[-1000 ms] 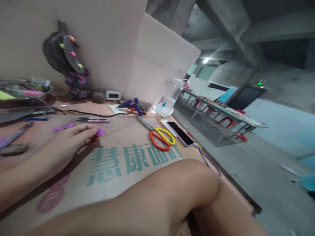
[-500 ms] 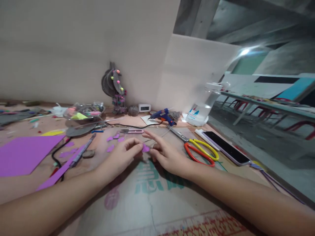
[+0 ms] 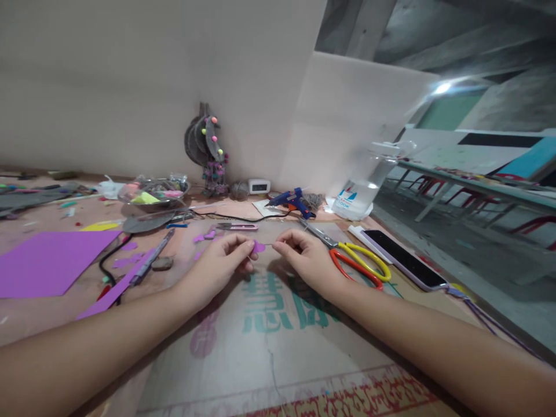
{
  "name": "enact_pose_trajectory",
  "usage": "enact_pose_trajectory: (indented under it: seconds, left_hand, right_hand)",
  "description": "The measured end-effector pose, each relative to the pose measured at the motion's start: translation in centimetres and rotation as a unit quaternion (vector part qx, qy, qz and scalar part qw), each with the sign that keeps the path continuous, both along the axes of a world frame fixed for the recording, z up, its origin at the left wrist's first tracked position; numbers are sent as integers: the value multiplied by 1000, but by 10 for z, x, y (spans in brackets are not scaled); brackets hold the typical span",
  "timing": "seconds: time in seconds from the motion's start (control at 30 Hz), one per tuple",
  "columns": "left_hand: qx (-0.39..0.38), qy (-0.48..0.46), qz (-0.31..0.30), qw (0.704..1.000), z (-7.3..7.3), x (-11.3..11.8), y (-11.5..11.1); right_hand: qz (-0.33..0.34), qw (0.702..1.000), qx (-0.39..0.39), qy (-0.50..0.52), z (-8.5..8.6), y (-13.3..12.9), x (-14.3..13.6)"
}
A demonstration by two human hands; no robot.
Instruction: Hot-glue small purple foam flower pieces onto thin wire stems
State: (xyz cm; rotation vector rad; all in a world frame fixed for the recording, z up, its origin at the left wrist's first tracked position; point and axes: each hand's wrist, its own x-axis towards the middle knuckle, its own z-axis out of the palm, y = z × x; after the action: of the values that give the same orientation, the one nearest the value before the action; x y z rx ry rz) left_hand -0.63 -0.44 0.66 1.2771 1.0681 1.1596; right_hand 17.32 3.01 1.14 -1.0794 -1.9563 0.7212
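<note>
My left hand (image 3: 232, 253) pinches a small purple cut-out piece (image 3: 259, 247) between thumb and fingers, above the printed board (image 3: 278, 359). Close by on the right, the thumb and index finger of my right hand (image 3: 299, 252) are closed on a thin strand (image 3: 269, 245) that reaches the purple piece; whether it is thread or a needle is too small to tell. Several purple scraps (image 3: 202, 237) lie behind my left hand, near pink-handled thread snips (image 3: 237, 226). Scissors (image 3: 358, 260) with red and yellow handles lie just right of my right hand.
A purple sheet (image 3: 52, 260), a purple strip (image 3: 108, 301) and a pen (image 3: 152, 258) lie at left. Behind stand a bowl (image 3: 154, 194) of craft bits, a grey hanging ornament (image 3: 204, 145), a blue glue gun (image 3: 291, 201) and a clear jug (image 3: 358, 191). A phone (image 3: 403, 258) lies at right.
My right hand's fingers, earlier spread beside the purple piece, have closed on the thin strand and drawn slightly right. My left hand keeps the piece. The view has shifted a little.
</note>
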Motion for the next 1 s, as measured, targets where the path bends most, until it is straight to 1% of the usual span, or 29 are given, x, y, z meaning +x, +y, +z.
enact_pose_trajectory:
  seconds: [0.13,0.23,0.3,0.37,0.43,0.53,0.6,0.63,0.7,0.77,0.87,0.93,1.0]
  left_hand:
    - [-11,-41,5,999,-1,1,1]
    - [-35,-72,29,996,0,2,2]
    - [-48,-82,46,994,0,2,2]
    - [-48,-75,52,995,-1,2,3]
    - [-41,-63,44,996,-3,2,4]
    - [-30,-34,29,999,-5,1,4]
    - [-23,-16,22,999,-7,0,5]
    - [-18,-13,17,1000,-8,0,5]
    - [-10,-23,9,1000,-9,0,5]
    - [-5,-35,8,999,-9,0,6]
    - [-3,-31,3,1000,-8,0,6]
    - [-8,-26,-3,1000,-8,0,6]
    - [-17,-22,-3,1000,-8,1,5]
  right_hand:
    - [-13,999,29,19,0,3,5]
    - [-27,998,53,-23,-1,6,12]
    - [17,992,66,-105,-1,5,16]
    - [83,973,90,-195,1,2,17]
    - [114,955,129,-242,7,-1,17]
    - [85,948,200,-233,23,1,21]
    - [38,949,229,-214,37,7,29]
    - [4,951,230,-206,43,11,34]
    - [-61,958,201,-197,54,21,46]
    - [-96,962,160,-201,58,31,57]
    - [-112,969,117,-185,55,44,69]
    - [-110,980,91,-138,52,49,72]
    - [-86,992,54,-78,52,50,72]
